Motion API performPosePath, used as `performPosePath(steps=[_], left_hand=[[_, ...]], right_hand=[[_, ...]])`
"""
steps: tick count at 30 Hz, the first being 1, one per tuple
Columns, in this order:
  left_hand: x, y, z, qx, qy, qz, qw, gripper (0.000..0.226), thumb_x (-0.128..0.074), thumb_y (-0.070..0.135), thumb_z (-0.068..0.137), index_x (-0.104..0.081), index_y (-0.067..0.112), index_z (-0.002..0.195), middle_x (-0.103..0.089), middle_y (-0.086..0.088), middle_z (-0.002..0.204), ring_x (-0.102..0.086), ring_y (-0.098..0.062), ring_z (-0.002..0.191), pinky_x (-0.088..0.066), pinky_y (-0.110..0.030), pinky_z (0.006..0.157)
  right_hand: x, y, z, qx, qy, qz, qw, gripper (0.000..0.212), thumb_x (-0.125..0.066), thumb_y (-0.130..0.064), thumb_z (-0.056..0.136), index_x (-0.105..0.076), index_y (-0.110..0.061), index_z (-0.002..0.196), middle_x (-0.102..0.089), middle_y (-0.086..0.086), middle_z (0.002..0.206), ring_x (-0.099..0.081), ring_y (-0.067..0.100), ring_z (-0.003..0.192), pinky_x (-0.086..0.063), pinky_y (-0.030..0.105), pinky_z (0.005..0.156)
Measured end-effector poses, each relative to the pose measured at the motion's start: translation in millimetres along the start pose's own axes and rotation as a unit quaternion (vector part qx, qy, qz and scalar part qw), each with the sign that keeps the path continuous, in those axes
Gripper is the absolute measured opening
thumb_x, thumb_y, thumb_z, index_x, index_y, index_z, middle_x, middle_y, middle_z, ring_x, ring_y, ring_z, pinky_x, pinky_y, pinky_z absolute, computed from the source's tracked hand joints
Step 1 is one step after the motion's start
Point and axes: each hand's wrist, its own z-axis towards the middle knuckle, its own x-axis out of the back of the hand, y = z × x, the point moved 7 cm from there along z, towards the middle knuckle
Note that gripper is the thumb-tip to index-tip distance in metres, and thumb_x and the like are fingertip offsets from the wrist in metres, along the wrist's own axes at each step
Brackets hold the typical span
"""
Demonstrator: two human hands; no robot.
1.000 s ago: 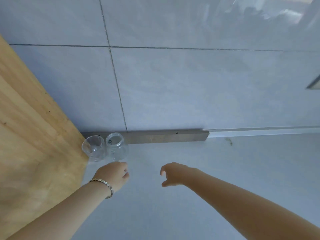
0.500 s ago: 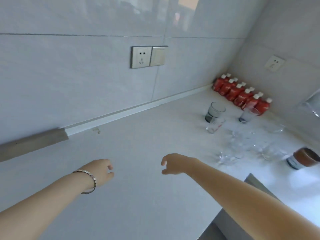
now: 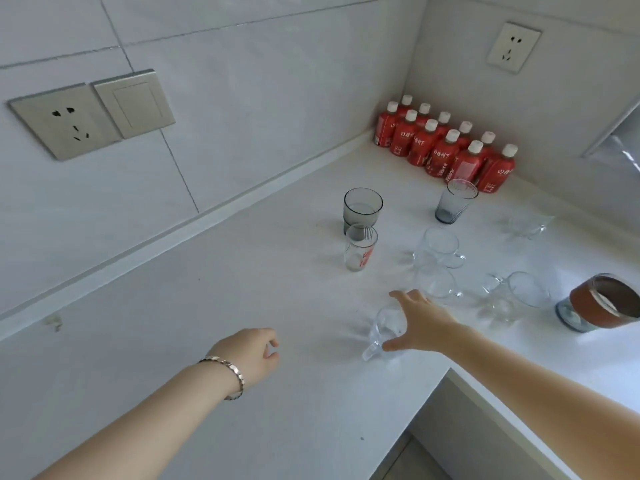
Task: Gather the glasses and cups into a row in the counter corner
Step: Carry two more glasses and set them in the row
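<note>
Several glasses and cups stand scattered on the white counter (image 3: 207,323). A grey tumbler (image 3: 362,209) and a clear glass with red print (image 3: 360,251) are at the middle, a bluish tapered glass (image 3: 454,202) further right. Clear handled mugs (image 3: 440,247) (image 3: 436,285) (image 3: 516,296) sit beyond them. My right hand (image 3: 420,323) reaches over a small clear mug (image 3: 384,332), fingers spread around it, thumb by its handle. My left hand (image 3: 251,353), with a bracelet at the wrist, hovers loosely curled over bare counter and holds nothing.
Red bottles (image 3: 446,143) fill the far corner. A brown-banded glass jar (image 3: 599,303) stands at the right edge. Wall sockets (image 3: 65,119) (image 3: 514,46) and a switch (image 3: 133,103) are on the tiled walls. The counter's front edge drops off at lower right (image 3: 460,379).
The view swung right from the two glasses by the wooden panel to the scattered cups. My right hand moved out to the small clear mug; my left hand trails behind.
</note>
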Motion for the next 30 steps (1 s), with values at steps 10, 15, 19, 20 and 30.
performPosePath(steps=[10,15,19,20,30], left_hand=[[26,80,83,0.008,0.042,0.038,0.998,0.039,-0.050,0.029,0.089,-0.048,0.019,0.127,-0.053,-0.002,0.132,-0.054,-0.024,0.119,-0.045,-0.034,0.097],[73,152,143,-0.014,0.141,-0.029,0.990,0.071,-0.065,0.043,0.078,-0.032,0.013,0.134,-0.038,-0.008,0.140,-0.046,-0.028,0.126,-0.044,-0.039,0.092],[61,165,176,-0.008,0.122,-0.074,0.990,0.075,-0.068,0.042,0.076,-0.031,0.016,0.135,-0.042,-0.006,0.139,-0.048,-0.027,0.125,-0.044,-0.039,0.093],[58,163,178,-0.012,0.129,-0.085,0.988,0.073,-0.068,0.040,0.076,-0.032,0.016,0.135,-0.043,-0.006,0.138,-0.049,-0.027,0.124,-0.044,-0.039,0.094],[39,60,74,0.007,0.203,-0.286,0.937,0.059,-0.082,0.028,0.063,-0.039,0.024,0.104,-0.047,0.006,0.112,-0.055,-0.015,0.103,-0.042,-0.026,0.080]], right_hand=[[-11,22,10,-0.012,0.054,0.148,0.987,0.088,-0.075,-0.044,0.065,-0.033,-0.019,0.137,-0.048,-0.002,0.136,-0.055,0.021,0.116,-0.044,0.026,0.091],[28,27,9,0.015,0.095,0.148,0.984,0.087,-0.074,-0.044,0.066,-0.032,-0.024,0.140,-0.046,-0.004,0.137,-0.056,0.018,0.116,-0.048,0.028,0.090],[51,27,7,0.035,0.127,0.127,0.983,0.086,-0.072,-0.044,0.067,-0.031,-0.026,0.141,-0.046,-0.006,0.137,-0.056,0.020,0.116,-0.049,0.030,0.088],[54,27,8,0.038,0.129,0.130,0.982,0.086,-0.073,-0.044,0.067,-0.031,-0.027,0.141,-0.046,-0.006,0.138,-0.056,0.019,0.117,-0.049,0.029,0.088],[36,-25,14,0.098,0.078,0.104,0.987,0.089,-0.072,-0.046,0.067,-0.029,-0.028,0.142,-0.044,-0.007,0.138,-0.054,0.018,0.118,-0.047,0.029,0.092]])
